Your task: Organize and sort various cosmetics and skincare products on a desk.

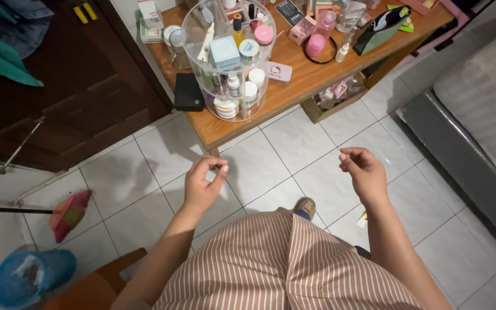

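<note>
My left hand [203,182] hangs over the white tiled floor [294,143], fingers curled so that thumb and forefinger nearly touch, with nothing in it. At the same height, my right hand [363,169] is loosely curled too and also holds nothing. Both hands hover just in front of a wooden table [299,86]. On its near corner stands a clear round cosmetics organizer [228,57] filled with jars and small bottles. Beside it lies a black box [189,92].
A pink bottle [318,41], a pink case [276,71] and a dark pouch [381,27] lie on the table. A grey mattress [483,115] is at the right. At the left are a dark wooden door [87,86], a broom [67,213] and a blue bin [30,276].
</note>
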